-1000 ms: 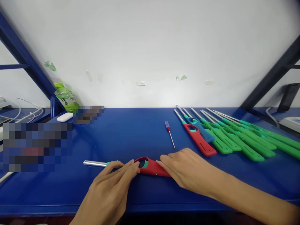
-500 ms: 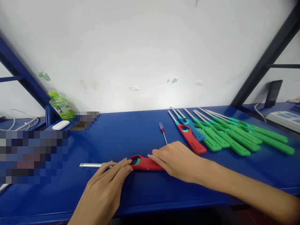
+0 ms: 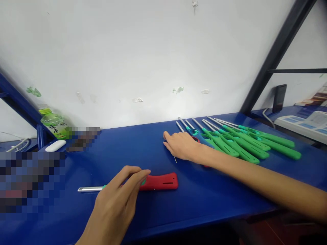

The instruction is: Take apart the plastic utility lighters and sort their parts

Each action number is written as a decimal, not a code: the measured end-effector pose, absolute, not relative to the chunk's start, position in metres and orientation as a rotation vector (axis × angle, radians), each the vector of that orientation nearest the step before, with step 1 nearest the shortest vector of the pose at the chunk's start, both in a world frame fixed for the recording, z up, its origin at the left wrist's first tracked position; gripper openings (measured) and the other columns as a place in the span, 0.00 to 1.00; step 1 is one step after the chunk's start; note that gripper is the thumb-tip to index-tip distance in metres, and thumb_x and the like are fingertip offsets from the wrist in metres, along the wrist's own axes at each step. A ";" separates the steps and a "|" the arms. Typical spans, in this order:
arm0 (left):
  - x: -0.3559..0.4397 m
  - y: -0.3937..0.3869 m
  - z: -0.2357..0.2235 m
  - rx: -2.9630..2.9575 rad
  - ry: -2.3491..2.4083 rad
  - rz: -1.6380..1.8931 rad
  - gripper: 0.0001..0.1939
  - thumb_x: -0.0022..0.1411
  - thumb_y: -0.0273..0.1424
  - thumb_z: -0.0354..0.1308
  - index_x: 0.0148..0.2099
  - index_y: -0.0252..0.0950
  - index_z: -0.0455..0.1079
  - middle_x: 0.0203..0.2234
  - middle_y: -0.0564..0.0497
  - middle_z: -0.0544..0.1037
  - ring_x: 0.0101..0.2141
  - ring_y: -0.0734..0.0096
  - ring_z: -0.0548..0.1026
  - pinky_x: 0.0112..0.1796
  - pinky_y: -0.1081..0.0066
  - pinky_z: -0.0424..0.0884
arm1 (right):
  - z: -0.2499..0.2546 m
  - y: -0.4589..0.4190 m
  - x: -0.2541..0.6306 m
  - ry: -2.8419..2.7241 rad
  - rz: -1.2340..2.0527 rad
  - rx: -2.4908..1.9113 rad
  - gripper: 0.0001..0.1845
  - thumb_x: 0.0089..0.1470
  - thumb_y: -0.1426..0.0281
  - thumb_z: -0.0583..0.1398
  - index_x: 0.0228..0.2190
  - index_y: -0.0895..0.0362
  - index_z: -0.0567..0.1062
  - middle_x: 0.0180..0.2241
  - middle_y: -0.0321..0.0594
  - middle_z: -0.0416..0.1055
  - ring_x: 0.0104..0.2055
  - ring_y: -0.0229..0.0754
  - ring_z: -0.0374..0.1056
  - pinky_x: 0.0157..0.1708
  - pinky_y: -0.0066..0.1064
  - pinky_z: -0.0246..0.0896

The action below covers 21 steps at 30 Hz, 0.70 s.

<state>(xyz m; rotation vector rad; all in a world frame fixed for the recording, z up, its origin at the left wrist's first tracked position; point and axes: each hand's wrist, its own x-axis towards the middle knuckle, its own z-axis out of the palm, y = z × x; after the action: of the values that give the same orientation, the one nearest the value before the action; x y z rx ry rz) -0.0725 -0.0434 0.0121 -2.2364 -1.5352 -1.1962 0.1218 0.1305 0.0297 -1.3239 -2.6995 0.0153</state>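
A red long-necked gas lighter (image 3: 162,182) lies flat near the front of the blue table, its metal tube pointing left. My left hand (image 3: 117,194) is curled over its middle, fingers pressed together around the trigger part and hiding it. Farther back, my right hand (image 3: 180,144) is closed over the handle of a small screwdriver (image 3: 175,159); only a bit of the thin shaft shows below the fingers. Just behind that hand, another red lighter is mostly covered, with a blue lighter (image 3: 204,139) beside it.
Several green lighters (image 3: 245,153) lie fanned out on the right of the table (image 3: 127,146). At the back left stand a green-capped bottle (image 3: 55,124) and a white rounded case (image 3: 55,146). A phone (image 3: 279,98) leans on the right, beyond the dark frame post.
My right hand has left the red lighter's handle and moved back onto the screwdriver. My left hand stays at the lighter, its fingers more raised and bent. The view has shifted slightly.
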 end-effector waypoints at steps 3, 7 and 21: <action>-0.058 -0.026 0.021 -2.277 -1.591 -1.404 0.10 0.71 0.27 0.59 0.48 0.45 0.80 0.39 0.58 0.85 0.36 0.78 0.83 0.41 0.81 0.74 | 0.026 0.136 0.124 -2.692 0.171 -1.231 0.20 0.68 0.61 0.65 0.57 0.56 0.75 0.55 0.46 0.75 0.50 0.49 0.76 0.49 0.47 0.76; -0.043 -0.012 0.030 -2.318 -1.775 -1.595 0.06 0.69 0.31 0.61 0.43 0.44 0.80 0.33 0.57 0.86 0.35 0.70 0.85 0.38 0.75 0.76 | 0.043 0.138 0.145 -2.532 0.406 -1.053 0.24 0.72 0.65 0.59 0.64 0.57 0.67 0.44 0.43 0.79 0.41 0.45 0.78 0.45 0.44 0.76; -0.025 0.000 0.028 -2.119 -2.347 -2.943 0.17 0.61 0.45 0.74 0.44 0.37 0.82 0.35 0.52 0.83 0.36 0.77 0.82 0.40 0.81 0.78 | 0.068 0.082 0.164 -1.715 1.042 -0.344 0.17 0.70 0.67 0.62 0.55 0.46 0.62 0.35 0.31 0.78 0.39 0.44 0.83 0.39 0.38 0.80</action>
<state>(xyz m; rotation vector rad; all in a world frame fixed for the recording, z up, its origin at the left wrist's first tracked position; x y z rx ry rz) -0.0247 0.0000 0.0281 -2.1192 -2.3470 -2.9426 0.1644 0.0824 0.0681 -0.3438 -1.7150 1.0424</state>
